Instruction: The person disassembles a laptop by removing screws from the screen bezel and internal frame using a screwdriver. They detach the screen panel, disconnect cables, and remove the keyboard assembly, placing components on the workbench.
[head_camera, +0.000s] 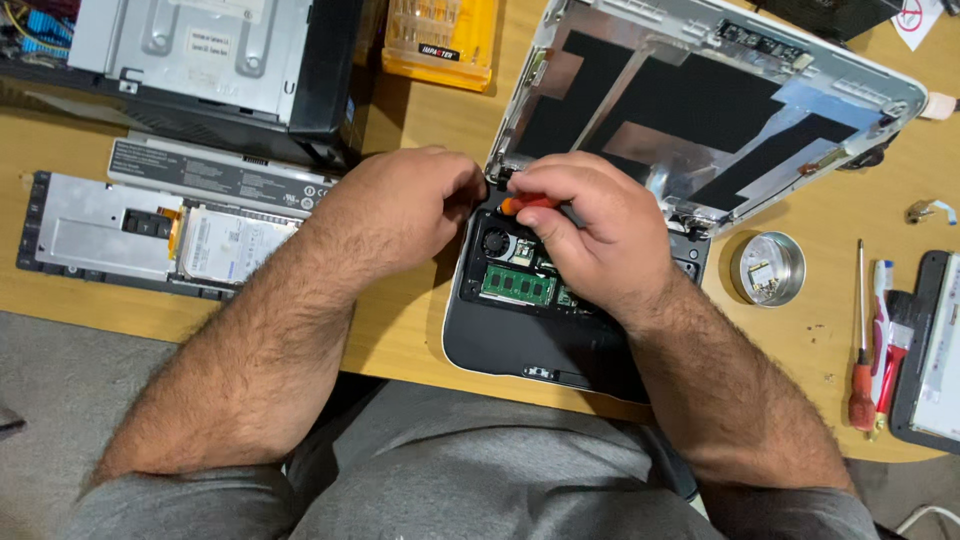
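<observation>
An opened small laptop base (510, 345) lies on the wooden table, its fan and a green memory module (517, 285) exposed. Its bare lid shell (700, 110), lined with black and foil patches, tilts back behind it. My right hand (595, 235) is closed around an orange-handled screwdriver (525, 204), tip pointing at the left hinge corner. My left hand (405, 205) rests fingers-down on that same corner, holding the edge of the base. What the fingertips touch is hidden.
A removed keyboard tray with a hard drive (150, 235) and a long battery (215, 175) lie left. A desktop case (210, 60) and orange bit box (440, 40) stand behind. A round tin of screws (768, 268), red screwdriver (861, 340), toothbrush (884, 330) sit right.
</observation>
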